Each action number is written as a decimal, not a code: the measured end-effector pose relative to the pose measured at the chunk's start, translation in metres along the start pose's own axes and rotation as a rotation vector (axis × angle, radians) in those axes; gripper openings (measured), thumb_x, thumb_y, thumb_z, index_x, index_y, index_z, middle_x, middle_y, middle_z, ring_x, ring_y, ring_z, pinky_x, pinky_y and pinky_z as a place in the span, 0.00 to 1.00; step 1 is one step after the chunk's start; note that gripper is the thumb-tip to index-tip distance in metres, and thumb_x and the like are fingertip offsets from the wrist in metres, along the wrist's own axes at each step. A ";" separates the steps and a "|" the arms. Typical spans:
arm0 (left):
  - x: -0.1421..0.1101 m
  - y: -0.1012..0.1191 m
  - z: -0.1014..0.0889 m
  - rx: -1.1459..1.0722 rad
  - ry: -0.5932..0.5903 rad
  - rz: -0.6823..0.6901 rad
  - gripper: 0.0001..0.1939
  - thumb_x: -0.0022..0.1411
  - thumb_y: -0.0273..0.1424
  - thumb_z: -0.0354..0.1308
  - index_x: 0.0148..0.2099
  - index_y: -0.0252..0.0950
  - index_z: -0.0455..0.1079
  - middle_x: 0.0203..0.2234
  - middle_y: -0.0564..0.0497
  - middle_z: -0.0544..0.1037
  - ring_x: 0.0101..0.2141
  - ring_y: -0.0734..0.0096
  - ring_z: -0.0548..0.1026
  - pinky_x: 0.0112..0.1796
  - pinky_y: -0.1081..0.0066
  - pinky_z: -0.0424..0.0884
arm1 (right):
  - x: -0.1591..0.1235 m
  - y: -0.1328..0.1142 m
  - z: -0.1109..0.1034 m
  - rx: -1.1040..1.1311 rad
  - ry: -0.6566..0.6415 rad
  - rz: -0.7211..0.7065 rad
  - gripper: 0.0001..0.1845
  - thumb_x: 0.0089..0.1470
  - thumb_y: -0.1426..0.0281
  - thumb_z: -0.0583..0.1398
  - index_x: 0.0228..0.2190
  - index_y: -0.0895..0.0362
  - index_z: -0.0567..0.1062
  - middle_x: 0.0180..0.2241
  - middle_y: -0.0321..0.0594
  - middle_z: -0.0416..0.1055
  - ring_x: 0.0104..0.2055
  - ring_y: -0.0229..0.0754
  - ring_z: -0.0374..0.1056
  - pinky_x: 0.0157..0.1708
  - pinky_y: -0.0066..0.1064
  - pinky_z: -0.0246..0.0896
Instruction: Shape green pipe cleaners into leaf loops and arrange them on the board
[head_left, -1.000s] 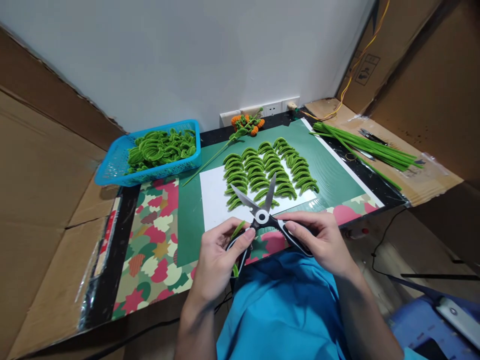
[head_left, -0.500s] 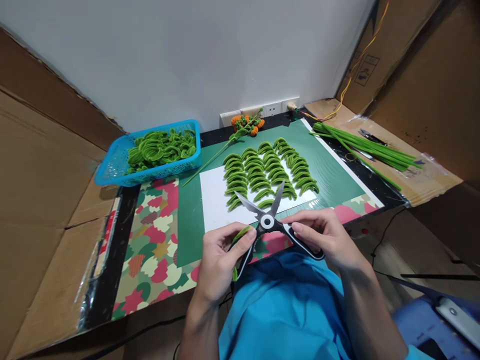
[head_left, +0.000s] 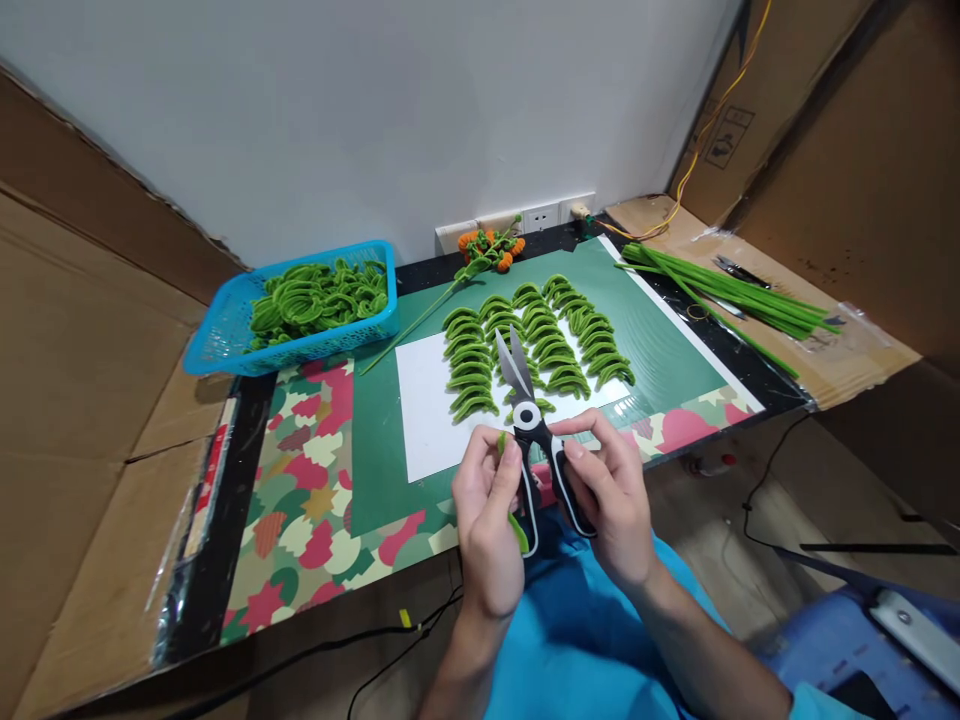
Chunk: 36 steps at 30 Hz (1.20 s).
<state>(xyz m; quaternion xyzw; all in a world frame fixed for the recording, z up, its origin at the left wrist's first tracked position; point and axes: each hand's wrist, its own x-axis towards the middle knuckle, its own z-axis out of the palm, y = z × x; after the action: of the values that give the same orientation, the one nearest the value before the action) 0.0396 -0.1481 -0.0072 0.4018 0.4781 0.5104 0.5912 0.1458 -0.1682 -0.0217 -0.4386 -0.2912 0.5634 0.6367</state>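
Note:
Between my two hands is a pair of scissors [head_left: 527, 415] with black and white handles, its blades nearly closed and pointing away from me. My left hand [head_left: 491, 520] grips the left handle, along with a green fuzzy pipe-cleaner piece [head_left: 517, 533] pressed against it. The right handle is in my right hand [head_left: 609, 490], thumb on top and index finger near the pivot. Just beyond the blades, curved green pipe-cleaner leaves [head_left: 471, 362] lie in several columns on a white sheet [head_left: 424, 400] and the green mat. The blades hide part of the second column.
A blue plastic basket [head_left: 217, 325] with more green loops stands at the back left. Near the wall lies an orange-flowered stem [head_left: 487, 250]. Straight green pipe cleaners [head_left: 735, 290] and a dark pointed tool [head_left: 741, 271] are at the right. Cardboard walls flank the table.
The scissor blades have swung from wide apart to nearly closed. My hands have come closer together, the left moving right and the right moving left.

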 end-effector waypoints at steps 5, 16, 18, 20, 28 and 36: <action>-0.005 -0.004 0.008 -0.023 0.064 0.069 0.17 0.73 0.39 0.61 0.34 0.38 0.61 0.25 0.57 0.57 0.23 0.76 0.55 0.24 0.75 0.54 | -0.008 0.009 0.006 -0.049 0.086 -0.056 0.16 0.66 0.51 0.62 0.42 0.51 0.73 0.17 0.23 0.48 0.16 0.34 0.40 0.16 0.28 0.40; 0.004 -0.001 0.002 0.188 -0.052 0.148 0.11 0.71 0.38 0.63 0.40 0.39 0.67 0.28 0.57 0.66 0.28 0.75 0.64 0.31 0.76 0.64 | 0.004 0.001 -0.012 -0.446 -0.008 -0.327 0.08 0.73 0.62 0.57 0.47 0.50 0.75 0.29 0.33 0.72 0.27 0.39 0.67 0.27 0.30 0.61; 0.005 0.001 0.000 0.264 -0.044 0.212 0.09 0.72 0.37 0.63 0.40 0.39 0.68 0.29 0.56 0.67 0.30 0.74 0.67 0.32 0.76 0.66 | 0.010 -0.004 -0.016 -0.586 -0.007 -0.391 0.07 0.72 0.64 0.59 0.46 0.51 0.77 0.35 0.37 0.74 0.32 0.40 0.69 0.30 0.31 0.63; 0.003 0.003 -0.002 0.353 -0.039 0.268 0.08 0.72 0.36 0.62 0.41 0.39 0.69 0.29 0.56 0.68 0.28 0.75 0.68 0.30 0.77 0.67 | 0.016 -0.011 -0.016 -0.684 0.014 -0.470 0.05 0.70 0.66 0.61 0.44 0.52 0.77 0.40 0.40 0.74 0.37 0.42 0.70 0.33 0.32 0.65; -0.004 -0.009 -0.008 0.840 0.019 0.725 0.08 0.72 0.26 0.61 0.51 0.40 0.71 0.29 0.56 0.78 0.24 0.76 0.75 0.28 0.76 0.68 | 0.022 -0.035 -0.008 -0.919 0.038 -0.689 0.11 0.69 0.69 0.62 0.32 0.54 0.70 0.31 0.36 0.68 0.36 0.42 0.65 0.36 0.35 0.58; -0.001 -0.012 -0.008 1.006 0.070 0.921 0.06 0.71 0.27 0.63 0.48 0.38 0.70 0.28 0.53 0.79 0.26 0.70 0.78 0.30 0.73 0.70 | 0.017 -0.039 -0.007 -0.894 0.029 -0.472 0.15 0.69 0.64 0.60 0.29 0.54 0.68 0.25 0.31 0.62 0.26 0.37 0.59 0.29 0.33 0.52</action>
<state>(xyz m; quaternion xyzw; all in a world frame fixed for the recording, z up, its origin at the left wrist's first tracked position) 0.0341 -0.1509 -0.0200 0.7734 0.4563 0.4383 0.0394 0.1729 -0.1523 0.0078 -0.5983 -0.5862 0.2185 0.5007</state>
